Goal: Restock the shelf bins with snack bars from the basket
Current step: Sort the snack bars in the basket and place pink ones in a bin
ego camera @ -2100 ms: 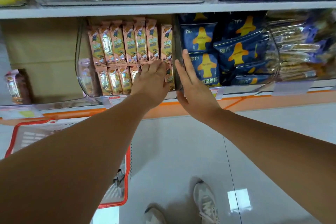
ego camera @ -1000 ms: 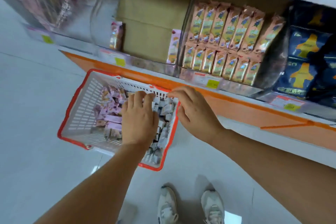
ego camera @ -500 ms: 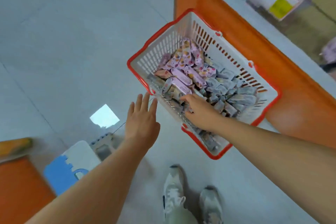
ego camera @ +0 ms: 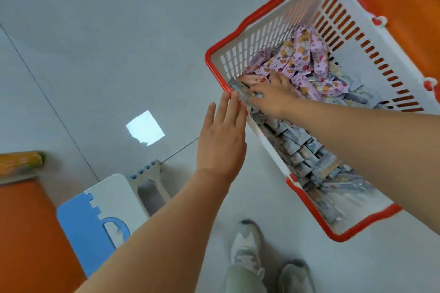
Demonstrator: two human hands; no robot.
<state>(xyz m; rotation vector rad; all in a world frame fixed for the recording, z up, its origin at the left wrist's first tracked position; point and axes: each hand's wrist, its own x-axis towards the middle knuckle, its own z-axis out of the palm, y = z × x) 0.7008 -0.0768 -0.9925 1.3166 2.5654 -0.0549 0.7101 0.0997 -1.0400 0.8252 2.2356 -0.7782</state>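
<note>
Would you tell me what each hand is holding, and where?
Left hand holds nothing. Right hand lies over a grey-wrapped bar in the basket; a grip cannot be told.

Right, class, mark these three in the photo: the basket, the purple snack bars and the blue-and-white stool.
basket (ego camera: 262, 38): head view, on its white slotted wall.
purple snack bars (ego camera: 302, 59): head view, on a wrapper in the middle of the pile.
blue-and-white stool (ego camera: 78, 226): head view, on the blue part of its top.
</note>
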